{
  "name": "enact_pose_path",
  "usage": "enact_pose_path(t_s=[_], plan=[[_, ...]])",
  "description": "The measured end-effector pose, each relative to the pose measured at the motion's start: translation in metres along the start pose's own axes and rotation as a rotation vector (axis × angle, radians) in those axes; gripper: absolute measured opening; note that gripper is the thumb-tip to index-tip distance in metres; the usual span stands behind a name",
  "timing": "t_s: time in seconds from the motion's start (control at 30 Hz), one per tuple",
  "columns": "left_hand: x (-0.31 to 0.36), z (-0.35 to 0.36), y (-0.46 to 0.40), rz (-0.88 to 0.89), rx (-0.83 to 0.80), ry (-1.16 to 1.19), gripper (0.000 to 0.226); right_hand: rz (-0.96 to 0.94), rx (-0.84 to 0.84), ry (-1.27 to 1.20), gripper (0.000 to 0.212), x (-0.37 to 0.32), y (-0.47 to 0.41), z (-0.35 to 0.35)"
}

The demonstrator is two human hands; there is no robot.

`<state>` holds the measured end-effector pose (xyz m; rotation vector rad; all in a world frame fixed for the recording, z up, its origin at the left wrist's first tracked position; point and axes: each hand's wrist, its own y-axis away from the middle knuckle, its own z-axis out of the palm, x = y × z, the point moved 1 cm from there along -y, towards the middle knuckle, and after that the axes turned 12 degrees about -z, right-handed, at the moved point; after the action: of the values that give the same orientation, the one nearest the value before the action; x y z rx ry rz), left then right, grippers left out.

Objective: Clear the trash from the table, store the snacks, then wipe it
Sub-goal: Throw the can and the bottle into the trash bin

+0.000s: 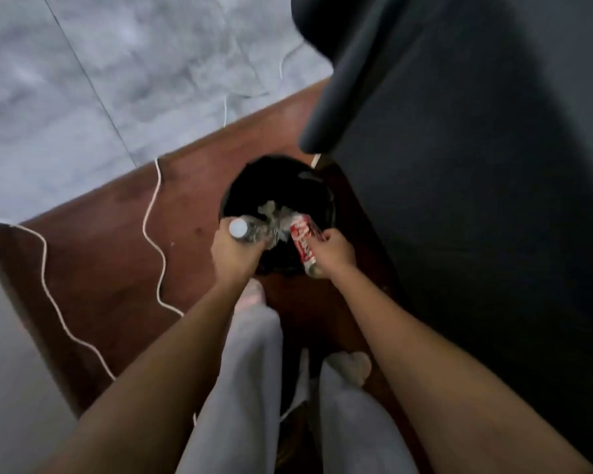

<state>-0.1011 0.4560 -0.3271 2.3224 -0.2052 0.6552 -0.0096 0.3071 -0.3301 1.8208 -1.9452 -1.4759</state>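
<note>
A black round trash bin (326,203) stands on the brown wood floor, seen from above. Over its near rim my left hand (235,253) grips a clear plastic bottle with a white cap (238,228), tilted toward the bin. Beside it my right hand (332,253) holds a red and white can (302,241), also above the bin's near edge. Crumpled clear and pale trash (274,217) lies between the two items, inside or just above the bin; the blur hides which.
A dark sofa or chair (476,165) rises close on the right of the bin. White cables (151,213) snake over the wood floor (100,241) to the left. Grey tiles (117,63) lie beyond. My legs in light trousers (250,371) stand just before the bin.
</note>
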Motion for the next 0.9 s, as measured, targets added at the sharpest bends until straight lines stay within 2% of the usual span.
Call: enact_pose_path(t_s=[0.13, 0.23, 0.4, 0.53, 0.73, 0.9], plan=[[-0.033, 0.039, -0.031, -0.083, -0.050, 0.002, 0.053, 0.015, 0.000, 0.051, 0.055, 0.011, -0.041, 0.039], [-0.039, 0.053, -0.035, -0.126, -0.080, -0.014, 0.053, -0.017, -0.033, 0.211, 0.055, 0.017, -0.048, 0.049], [-0.026, 0.032, -0.011, -0.090, -0.121, 0.022, 0.052, -0.113, -0.121, 0.293, 0.055, 0.017, -0.012, 0.039], [0.015, -0.003, 0.027, 0.111, -0.083, -0.123, 0.046, -0.298, -0.080, 0.468, 0.056, -0.012, 0.030, -0.006], [0.089, -0.047, 0.119, 0.471, -0.081, -0.401, 0.058, -0.562, 0.080, 0.658, 0.059, -0.060, 0.105, -0.097], [0.149, -0.071, 0.216, 0.734, 0.078, -0.653, 0.061, -0.719, 0.263, 0.717, 0.058, -0.072, 0.182, -0.183]])
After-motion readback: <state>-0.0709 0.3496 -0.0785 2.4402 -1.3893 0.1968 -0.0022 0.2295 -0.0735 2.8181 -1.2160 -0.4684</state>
